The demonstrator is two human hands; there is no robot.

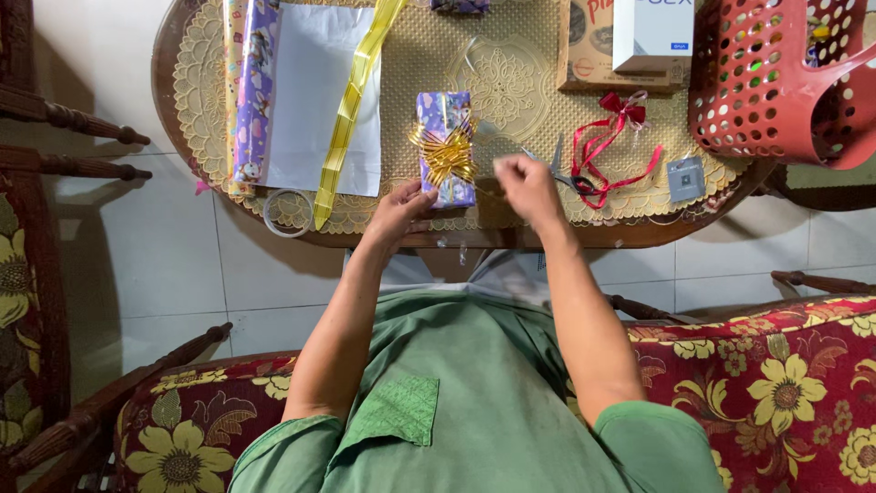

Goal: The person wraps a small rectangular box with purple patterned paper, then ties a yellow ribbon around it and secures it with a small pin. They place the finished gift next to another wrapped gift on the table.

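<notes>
Gift box (pixel 445 146), wrapped in purple patterned paper with a gold ribbon bow (pixel 445 153) across its middle, lies near the front edge of the round surface (pixel 511 239), on a gold lace mat (pixel 511 82). Seen from the head camera, it looks light and fairly stiff, the paper glossy and likely slippery, the bow easily crushed; its bare ends seem the safest hold. The left hand (pixel 400 208) rests at the box's near end, its grip loosely open, fingertips touching the wrapping. The right hand (pixel 525 183), just beside the box, pinches narrowly, seemingly on a thin gold strand, too fine to confirm. Scissors (pixel 561 169) and a red ribbon (pixel 613 146) lie close by.
</notes>
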